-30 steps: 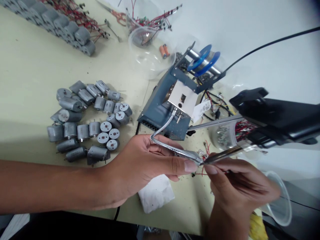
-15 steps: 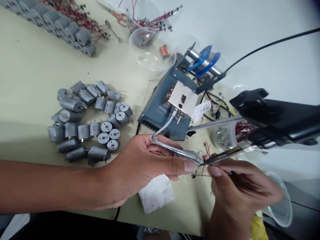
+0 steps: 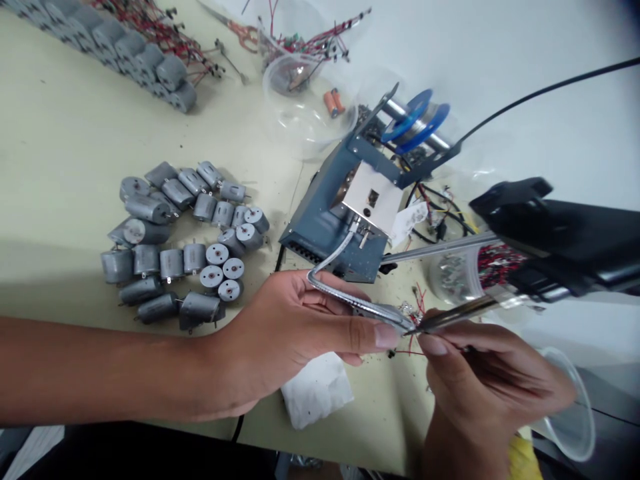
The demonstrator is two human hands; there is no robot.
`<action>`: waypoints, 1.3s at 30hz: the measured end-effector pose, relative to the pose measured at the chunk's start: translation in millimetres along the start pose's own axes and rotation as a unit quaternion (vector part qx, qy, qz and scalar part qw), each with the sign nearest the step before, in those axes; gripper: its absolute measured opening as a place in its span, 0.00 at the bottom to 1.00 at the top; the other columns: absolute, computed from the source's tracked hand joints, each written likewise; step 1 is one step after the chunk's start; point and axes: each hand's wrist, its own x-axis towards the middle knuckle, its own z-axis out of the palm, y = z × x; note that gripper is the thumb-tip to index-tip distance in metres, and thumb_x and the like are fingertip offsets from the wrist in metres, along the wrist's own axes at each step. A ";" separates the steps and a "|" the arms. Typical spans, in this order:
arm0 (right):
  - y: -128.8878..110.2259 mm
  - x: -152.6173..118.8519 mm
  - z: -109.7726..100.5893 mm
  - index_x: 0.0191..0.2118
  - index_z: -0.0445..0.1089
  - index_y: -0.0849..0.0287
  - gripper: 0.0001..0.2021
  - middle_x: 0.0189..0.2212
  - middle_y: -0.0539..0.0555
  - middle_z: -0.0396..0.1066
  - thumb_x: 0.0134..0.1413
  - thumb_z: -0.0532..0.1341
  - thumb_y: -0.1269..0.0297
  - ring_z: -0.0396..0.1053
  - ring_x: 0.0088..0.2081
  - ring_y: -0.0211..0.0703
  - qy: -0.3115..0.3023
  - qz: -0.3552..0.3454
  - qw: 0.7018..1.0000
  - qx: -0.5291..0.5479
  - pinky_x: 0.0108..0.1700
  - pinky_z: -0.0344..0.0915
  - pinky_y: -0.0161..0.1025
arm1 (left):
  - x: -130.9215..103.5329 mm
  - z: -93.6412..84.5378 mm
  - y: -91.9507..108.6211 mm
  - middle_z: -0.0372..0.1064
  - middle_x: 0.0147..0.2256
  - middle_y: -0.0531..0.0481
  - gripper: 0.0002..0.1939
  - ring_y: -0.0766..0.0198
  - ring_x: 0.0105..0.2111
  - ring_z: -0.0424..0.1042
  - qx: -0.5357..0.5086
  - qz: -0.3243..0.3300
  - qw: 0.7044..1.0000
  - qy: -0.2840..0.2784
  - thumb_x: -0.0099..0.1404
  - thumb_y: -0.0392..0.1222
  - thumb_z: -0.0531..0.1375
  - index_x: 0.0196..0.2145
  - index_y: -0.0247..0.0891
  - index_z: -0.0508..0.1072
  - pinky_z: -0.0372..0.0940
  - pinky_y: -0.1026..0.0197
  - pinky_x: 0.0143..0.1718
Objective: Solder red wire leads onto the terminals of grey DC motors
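My left hand point(image 3: 320, 327) is closed on a grey motor point(image 3: 370, 310), mostly hidden behind the fingers and a silver solder guide tube point(image 3: 345, 297). That tube curves down from the blue-grey solder feeder point(image 3: 320, 207) to the dark iron tip point(image 3: 450, 315), which meets it at the motor's right end. My right hand point(image 3: 470, 373) is pinched just below the iron tip; what its fingertips hold is too small to make out. Thin red wires point(image 3: 417, 300) lie behind the fingertips.
Loose grey motors point(image 3: 173, 263) lie at the left, with a stacked row of motors point(image 3: 127, 50) behind. Clear tubs point(image 3: 310, 137) stand at the back. A black iron holder point(image 3: 575, 233) juts in from the right. White paper point(image 3: 317, 390) lies below my left hand.
The whole view has shifted slightly, so everything sits a little further right. Both hands keep the same pose at the iron tip.
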 end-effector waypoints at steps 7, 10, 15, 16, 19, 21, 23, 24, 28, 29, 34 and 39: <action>-0.4 -3.8 -0.6 0.47 0.87 0.51 0.14 0.34 0.48 0.85 0.60 0.77 0.76 0.78 0.27 0.42 0.011 0.011 1.000 -0.021 0.25 0.75 0.38 | -3.2 -1.0 0.4 0.82 0.29 0.57 0.13 0.70 0.30 0.75 0.000 0.010 1.000 -0.023 0.53 0.28 0.83 0.32 0.41 0.88 0.71 0.68 0.37; -0.8 -3.6 -1.1 0.47 0.87 0.51 0.14 0.34 0.49 0.84 0.59 0.77 0.76 0.78 0.26 0.41 0.009 0.008 1.000 -0.020 0.24 0.74 0.38 | -3.8 -1.0 0.7 0.83 0.29 0.58 0.13 0.71 0.30 0.75 -0.006 0.013 0.999 -0.032 0.54 0.27 0.82 0.33 0.42 0.89 0.71 0.69 0.36; -0.3 -3.5 -0.8 0.45 0.87 0.52 0.13 0.33 0.48 0.84 0.59 0.78 0.76 0.78 0.26 0.41 0.004 0.018 1.000 -0.019 0.25 0.75 0.37 | -1.0 -1.4 0.8 0.83 0.30 0.58 0.13 0.70 0.31 0.75 -0.001 0.013 0.999 -0.030 0.54 0.28 0.82 0.33 0.41 0.88 0.71 0.69 0.37; -0.3 -3.8 -0.6 0.45 0.87 0.51 0.13 0.34 0.48 0.84 0.59 0.78 0.76 0.78 0.26 0.41 0.005 0.020 1.000 -0.020 0.25 0.75 0.37 | -0.8 -1.5 0.7 0.83 0.29 0.58 0.13 0.70 0.31 0.75 0.000 0.014 1.000 -0.028 0.54 0.28 0.82 0.33 0.41 0.88 0.70 0.69 0.36; -0.5 -4.6 0.0 0.45 0.87 0.51 0.13 0.33 0.48 0.84 0.58 0.78 0.75 0.78 0.26 0.41 0.009 0.022 0.999 -0.026 0.25 0.74 0.37 | -1.7 -1.9 0.0 0.83 0.30 0.57 0.13 0.70 0.31 0.75 0.001 0.015 1.000 -0.024 0.53 0.29 0.83 0.33 0.41 0.88 0.71 0.68 0.37; -0.8 -5.0 0.3 0.44 0.87 0.51 0.12 0.33 0.48 0.84 0.58 0.79 0.74 0.78 0.26 0.42 0.009 0.022 0.999 -0.031 0.24 0.74 0.38 | -2.6 -2.2 -0.7 0.84 0.31 0.57 0.13 0.69 0.31 0.76 0.002 0.013 1.000 -0.018 0.53 0.29 0.83 0.33 0.40 0.88 0.71 0.67 0.37; -1.0 -5.4 0.3 0.44 0.87 0.51 0.11 0.33 0.48 0.84 0.58 0.79 0.72 0.77 0.25 0.41 0.010 0.023 0.999 -0.037 0.23 0.74 0.37 | -2.9 -2.7 -1.4 0.83 0.30 0.56 0.14 0.69 0.30 0.76 0.004 0.012 1.000 -0.014 0.52 0.29 0.84 0.33 0.40 0.88 0.71 0.67 0.36; -1.2 -5.6 0.1 0.44 0.87 0.50 0.10 0.33 0.48 0.84 0.59 0.79 0.72 0.77 0.25 0.41 0.011 0.025 0.999 -0.040 0.23 0.73 0.37 | -2.8 -3.0 -1.8 0.83 0.30 0.56 0.14 0.69 0.30 0.76 0.005 0.012 1.000 -0.011 0.52 0.30 0.84 0.33 0.40 0.88 0.71 0.67 0.36; -1.5 -5.3 -0.9 0.44 0.87 0.50 0.11 0.33 0.48 0.84 0.59 0.79 0.72 0.77 0.25 0.42 0.006 0.023 0.999 -0.044 0.23 0.74 0.37 | -1.2 -4.0 -3.1 0.83 0.29 0.56 0.15 0.69 0.29 0.76 0.003 0.015 1.000 -0.007 0.50 0.30 0.84 0.33 0.39 0.88 0.72 0.68 0.35; -1.4 -4.7 -1.2 0.45 0.87 0.50 0.11 0.33 0.48 0.84 0.59 0.78 0.73 0.77 0.26 0.41 0.003 0.022 0.999 -0.042 0.24 0.74 0.37 | -0.8 -4.0 -3.2 0.83 0.29 0.56 0.15 0.69 0.29 0.76 0.002 0.015 1.000 -0.006 0.50 0.30 0.84 0.33 0.39 0.88 0.73 0.68 0.35; -1.2 -1.0 -2.0 0.45 0.86 0.54 0.12 0.32 0.46 0.83 0.58 0.78 0.76 0.74 0.23 0.37 -0.019 0.003 1.000 -0.017 0.21 0.69 0.34 | -0.3 -2.2 -2.2 0.82 0.27 0.57 0.14 0.70 0.29 0.76 0.006 0.011 1.000 -0.002 0.51 0.29 0.84 0.32 0.40 0.87 0.72 0.70 0.34; -1.4 -0.4 -1.6 0.46 0.86 0.52 0.13 0.30 0.47 0.81 0.59 0.76 0.77 0.72 0.22 0.39 -0.030 0.007 0.999 -0.017 0.19 0.65 0.37 | -0.7 -3.3 -5.1 0.83 0.27 0.56 0.14 0.70 0.28 0.76 0.017 0.011 1.000 0.012 0.50 0.29 0.84 0.31 0.39 0.87 0.73 0.70 0.33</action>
